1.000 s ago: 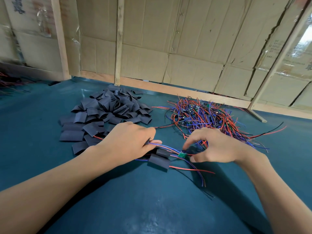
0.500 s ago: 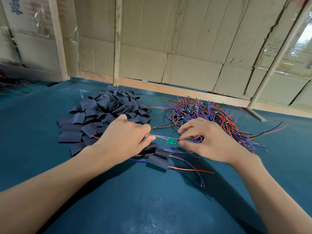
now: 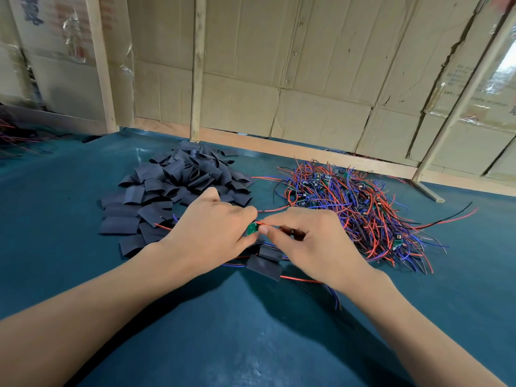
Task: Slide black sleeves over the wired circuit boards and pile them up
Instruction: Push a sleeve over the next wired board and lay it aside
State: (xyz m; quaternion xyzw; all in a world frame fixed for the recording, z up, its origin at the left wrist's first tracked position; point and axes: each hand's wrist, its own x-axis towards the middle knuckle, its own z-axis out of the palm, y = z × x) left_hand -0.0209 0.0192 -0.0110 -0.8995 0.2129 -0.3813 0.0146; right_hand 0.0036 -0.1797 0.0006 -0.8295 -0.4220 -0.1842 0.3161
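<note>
A small green circuit board (image 3: 252,228) with red and blue wires hangs just above the table between my two hands. My left hand (image 3: 208,229) has its fingers curled round something at the board's left end; what it grips is hidden under the fingers. My right hand (image 3: 305,241) pinches the board's wires at its right end. Below the hands lie a few sleeved boards (image 3: 264,265) with wires trailing out. A heap of flat black sleeves (image 3: 178,185) sits behind the left hand. A tangle of wired boards (image 3: 351,208) lies behind the right hand.
The work surface is a teal table (image 3: 251,331). Cardboard panels and wooden battens (image 3: 196,68) wall off its far edge. More wires (image 3: 14,135) lie at the far left. A slanted metal post (image 3: 427,188) stands on the table at the back right.
My right hand picked the green board up off the table and carried it left to my left hand. The two hands have closed together, and the board now sits at the left fingertips.
</note>
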